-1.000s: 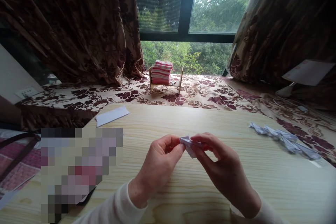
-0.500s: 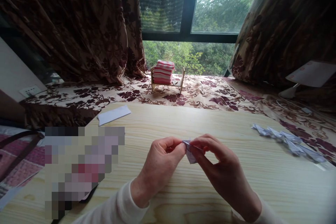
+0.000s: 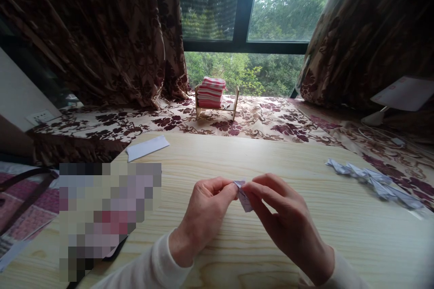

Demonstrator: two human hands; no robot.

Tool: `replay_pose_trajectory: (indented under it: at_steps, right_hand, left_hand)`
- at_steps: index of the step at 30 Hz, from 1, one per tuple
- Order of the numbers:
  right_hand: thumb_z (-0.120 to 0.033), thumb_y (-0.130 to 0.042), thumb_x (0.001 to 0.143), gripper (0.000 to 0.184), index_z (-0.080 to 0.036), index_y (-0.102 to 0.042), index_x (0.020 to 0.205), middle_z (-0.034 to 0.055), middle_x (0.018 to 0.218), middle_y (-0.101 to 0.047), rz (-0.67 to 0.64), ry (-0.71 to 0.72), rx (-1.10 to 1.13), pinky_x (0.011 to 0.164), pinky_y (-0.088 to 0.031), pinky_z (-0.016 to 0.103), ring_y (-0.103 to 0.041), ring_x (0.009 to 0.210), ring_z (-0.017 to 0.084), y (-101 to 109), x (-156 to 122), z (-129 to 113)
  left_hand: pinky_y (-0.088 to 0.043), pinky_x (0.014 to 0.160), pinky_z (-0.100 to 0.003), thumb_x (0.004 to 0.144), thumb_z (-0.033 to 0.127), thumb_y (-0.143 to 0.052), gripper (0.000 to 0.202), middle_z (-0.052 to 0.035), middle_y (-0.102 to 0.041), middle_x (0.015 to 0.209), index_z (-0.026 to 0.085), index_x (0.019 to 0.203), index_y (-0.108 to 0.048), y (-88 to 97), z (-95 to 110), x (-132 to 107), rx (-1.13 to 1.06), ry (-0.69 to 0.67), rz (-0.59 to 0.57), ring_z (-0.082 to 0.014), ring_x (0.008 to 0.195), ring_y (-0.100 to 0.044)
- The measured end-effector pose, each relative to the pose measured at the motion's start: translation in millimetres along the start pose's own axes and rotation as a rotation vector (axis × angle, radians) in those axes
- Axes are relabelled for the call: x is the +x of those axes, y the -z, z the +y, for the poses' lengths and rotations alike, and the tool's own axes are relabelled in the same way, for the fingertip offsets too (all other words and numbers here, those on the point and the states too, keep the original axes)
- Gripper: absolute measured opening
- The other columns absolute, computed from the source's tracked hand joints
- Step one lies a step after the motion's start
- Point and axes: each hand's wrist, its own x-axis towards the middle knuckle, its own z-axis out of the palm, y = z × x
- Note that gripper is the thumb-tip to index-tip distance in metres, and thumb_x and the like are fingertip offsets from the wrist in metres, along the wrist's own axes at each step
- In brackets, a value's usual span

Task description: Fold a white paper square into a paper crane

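Observation:
Between my two hands, above the wooden table [image 3: 217, 153], is a small folded piece of white paper [image 3: 244, 199] with creases in it. My left hand [image 3: 208, 214] pinches its upper left corner between thumb and index finger. On the other side, my right hand [image 3: 288, 216] has its thumb and fingertips closed on the paper's right edge. The fingertips hide part of the folds. Several folded paper pieces [image 3: 376, 180] lie in a row along the right side of the table.
A flat white paper strip [image 3: 148, 148] lies at the table's back left. A blurred-out item [image 3: 111, 221] covers the left side. Behind the table, a small wooden rack [image 3: 233, 108] holds striped folded cloths [image 3: 210, 92]. A white lamp [image 3: 396, 95] stands at the right.
The right fingers have shifted slightly on the paper, and its lower part shows a little more. The left hand has stayed nearly in place.

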Motion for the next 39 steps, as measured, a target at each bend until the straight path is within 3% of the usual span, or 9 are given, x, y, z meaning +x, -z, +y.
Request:
replay_pose_trajectory:
  at_steps: [8, 12, 16, 22, 27, 33, 39]
  right_hand:
    - [-0.009, -0.054, 0.087, 0.022, -0.023, -0.063, 0.101, 0.0046, 0.085, -0.060, -0.016, -0.013, 0.028, 0.062, -0.047, 0.029, -0.057, 0.074, 0.016, -1, 0, 0]
    - [-0.017, -0.052, 0.090, 0.012, -0.021, -0.063, 0.093, 0.0038, 0.085, -0.061, 0.000, -0.159, 0.166, 0.065, -0.048, 0.026, -0.059, 0.076, 0.015, 2, 4, -5]
    - [-0.028, -0.048, 0.094, 0.021, -0.019, -0.062, 0.080, 0.0034, 0.083, -0.060, 0.028, -0.339, 0.231, 0.066, -0.046, 0.025, -0.059, 0.076, 0.014, 4, 7, -7]
    - [-0.027, -0.053, 0.091, 0.022, -0.018, -0.060, 0.072, 0.0035, 0.082, -0.059, -0.059, -0.361, 0.291, 0.069, -0.045, 0.026, -0.057, 0.076, 0.015, 0, 5, -9]
    - [-0.024, -0.050, 0.092, 0.021, -0.018, -0.057, 0.073, 0.0012, 0.074, -0.056, -0.074, -0.355, 0.311, 0.063, -0.043, 0.025, -0.054, 0.068, 0.013, 0, 7, -9]
    - [-0.025, -0.054, 0.091, 0.021, -0.018, -0.058, 0.071, 0.0017, 0.075, -0.059, -0.127, -0.345, 0.373, 0.065, -0.043, 0.025, -0.056, 0.070, 0.013, 7, 8, -6]
    - [-0.027, -0.048, 0.094, 0.027, -0.018, -0.060, 0.072, 0.0011, 0.073, -0.057, -0.145, -0.369, 0.355, 0.056, -0.042, 0.023, -0.052, 0.063, 0.011, 7, 6, -1]
  left_hand:
    - [-0.044, 0.065, -0.022, 0.080, 0.026, -0.056, 0.027, 0.0003, -0.063, 0.058, 0.015, 0.056, -0.064, 0.5, -1, 1, 0.004, -0.009, 0.001, -0.0134, 0.064, -0.055]
    - [-0.042, 0.062, -0.023, 0.081, 0.028, -0.056, 0.026, -0.0002, -0.061, 0.061, 0.015, 0.061, -0.065, 1.6, -6, 1, 0.137, -0.027, 0.030, -0.0134, 0.064, -0.052]
    - [-0.042, 0.064, -0.023, 0.081, 0.024, -0.055, 0.024, -0.0003, -0.062, 0.064, 0.015, 0.062, -0.066, 0.1, -6, -1, 0.276, -0.158, 0.104, -0.0137, 0.066, -0.055]
    - [-0.042, 0.065, -0.022, 0.082, 0.020, -0.054, 0.025, 0.0012, -0.061, 0.063, 0.016, 0.060, -0.065, -1.9, -3, -3, 0.307, -0.235, 0.106, -0.0120, 0.065, -0.056]
    - [-0.042, 0.064, -0.023, 0.080, 0.023, -0.055, 0.023, 0.0004, -0.062, 0.064, 0.015, 0.061, -0.066, -1.8, -3, 0, 0.203, -0.141, 0.076, -0.0130, 0.066, -0.054]
    - [-0.040, 0.061, -0.025, 0.072, 0.032, -0.062, 0.022, -0.0010, -0.061, 0.059, 0.013, 0.064, -0.066, 2.7, 0, 4, 0.056, 0.093, -0.051, -0.0133, 0.060, -0.051]
    - [-0.034, 0.058, -0.024, 0.067, 0.030, -0.064, 0.020, 0.0005, -0.056, 0.056, 0.013, 0.058, -0.063, 5.6, 2, 4, 0.011, 0.164, -0.116, -0.0109, 0.059, -0.045]
